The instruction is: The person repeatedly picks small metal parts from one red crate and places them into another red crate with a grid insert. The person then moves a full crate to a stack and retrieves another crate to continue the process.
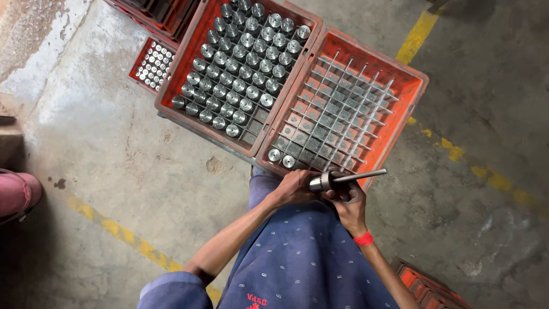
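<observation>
Metal pin (343,179) sits clamped in both your hands, left hand (294,189) and right hand (350,207), at the near edge of the right crate (413,86).

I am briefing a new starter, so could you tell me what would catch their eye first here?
Probably the two orange crates side by side on the concrete floor: the left one packed with shiny metal cylinders, the right grid holding only two. Just below them, both hands hold a stemmed metal part.
</observation>
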`<state>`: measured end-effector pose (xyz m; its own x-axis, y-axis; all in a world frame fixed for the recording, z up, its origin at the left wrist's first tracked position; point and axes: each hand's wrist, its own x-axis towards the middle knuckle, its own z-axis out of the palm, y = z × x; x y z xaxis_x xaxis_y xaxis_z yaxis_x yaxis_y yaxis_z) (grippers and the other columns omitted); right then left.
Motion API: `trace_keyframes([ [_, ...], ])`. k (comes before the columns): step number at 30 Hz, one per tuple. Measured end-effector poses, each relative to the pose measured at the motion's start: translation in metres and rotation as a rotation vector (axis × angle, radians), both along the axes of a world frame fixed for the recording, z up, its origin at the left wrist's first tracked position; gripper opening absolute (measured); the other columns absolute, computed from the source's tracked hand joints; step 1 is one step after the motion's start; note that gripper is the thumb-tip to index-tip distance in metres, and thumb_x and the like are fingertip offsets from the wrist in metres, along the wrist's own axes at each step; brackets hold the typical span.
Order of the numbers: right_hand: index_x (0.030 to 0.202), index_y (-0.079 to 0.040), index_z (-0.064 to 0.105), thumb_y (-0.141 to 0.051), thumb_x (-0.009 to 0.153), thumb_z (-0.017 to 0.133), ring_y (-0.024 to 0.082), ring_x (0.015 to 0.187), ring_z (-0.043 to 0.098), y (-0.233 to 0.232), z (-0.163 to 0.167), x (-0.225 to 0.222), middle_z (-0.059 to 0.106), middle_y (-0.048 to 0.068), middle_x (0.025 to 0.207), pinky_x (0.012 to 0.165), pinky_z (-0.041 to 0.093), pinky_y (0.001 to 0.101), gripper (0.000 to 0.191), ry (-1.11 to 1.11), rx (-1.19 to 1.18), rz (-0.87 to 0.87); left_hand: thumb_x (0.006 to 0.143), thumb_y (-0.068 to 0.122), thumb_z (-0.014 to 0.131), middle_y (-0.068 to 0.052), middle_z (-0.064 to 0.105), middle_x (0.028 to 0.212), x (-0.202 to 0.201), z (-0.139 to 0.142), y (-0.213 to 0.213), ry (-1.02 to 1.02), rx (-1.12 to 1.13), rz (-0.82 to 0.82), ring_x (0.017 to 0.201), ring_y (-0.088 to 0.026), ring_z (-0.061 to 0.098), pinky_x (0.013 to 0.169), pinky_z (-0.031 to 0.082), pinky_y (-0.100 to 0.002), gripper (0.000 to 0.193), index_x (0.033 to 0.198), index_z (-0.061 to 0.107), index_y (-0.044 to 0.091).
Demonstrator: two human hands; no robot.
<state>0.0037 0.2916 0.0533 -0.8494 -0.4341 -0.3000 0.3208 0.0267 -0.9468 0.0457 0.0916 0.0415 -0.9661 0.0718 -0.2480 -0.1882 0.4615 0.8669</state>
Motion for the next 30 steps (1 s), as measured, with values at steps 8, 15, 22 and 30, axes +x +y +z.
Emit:
trace_keyframes([
  [8, 0.125, 0.002, 0.062, 0.014, 0.085, 0.057, 0.012, 0.092, 0.065, 0.034, -0.066, -0.02, 0.067, 0.003, 0.104, 0.082, 0.054, 0.025, 0.042, -0.261, -0.256, -0.303, 0.106, 0.043, 0.056, -0.019, 0.073, 0.086, -0.007, -0.033, -0.025, -0.163, -0.249, -0.191, 0.076, -0.036, 0.072, 0.069, 0.056, -0.047, 0.04, 0.123, 0.067, 0.009],
  [15, 0.112, 0.002, 0.056, 0.02, 0.091, 0.054, 0.013, 0.098, 0.061, 0.049, -0.101, -0.024, 0.064, 0.005, 0.101, 0.092, 0.051, 0.0254, 0.027, -0.251, -0.364, -0.433, 0.104, 0.022, 0.056, -0.005, 0.073, 0.106, -0.021, -0.096, -0.052, 0.334, -0.458, -0.404, 0.076, -0.022, 0.069, 0.057, 0.054, -0.037, 0.018, 0.111, 0.072, 0.015],
  [22, 0.127, -0.005, 0.051, 0.019, 0.094, 0.06, 0.014, 0.099, 0.061, 0.011, -0.081, -0.002, 0.064, 0.005, 0.104, 0.096, 0.051, 0.0269, 0.042, -0.28, -0.382, -0.521, 0.088, 0.019, 0.064, -0.011, 0.067, 0.128, -0.007, -0.115, -0.046, 0.622, -0.519, -0.464, 0.098, -0.026, 0.063, 0.073, 0.058, -0.037, 0.036, 0.122, 0.069, 0.011],
  [30, 0.126, 0.001, 0.057, 0.003, 0.097, 0.064, 0.011, 0.101, 0.062, -0.009, -0.061, 0.016, 0.067, 0.003, 0.107, 0.098, 0.051, 0.0249, 0.03, -0.31, -0.288, -0.545, 0.106, 0.007, 0.063, -0.007, 0.068, 0.123, -0.043, -0.09, -0.182, 0.415, -0.558, 0.079, 0.11, -0.023, 0.064, 0.092, 0.057, -0.04, 0.028, 0.133, 0.067, 0.013],
])
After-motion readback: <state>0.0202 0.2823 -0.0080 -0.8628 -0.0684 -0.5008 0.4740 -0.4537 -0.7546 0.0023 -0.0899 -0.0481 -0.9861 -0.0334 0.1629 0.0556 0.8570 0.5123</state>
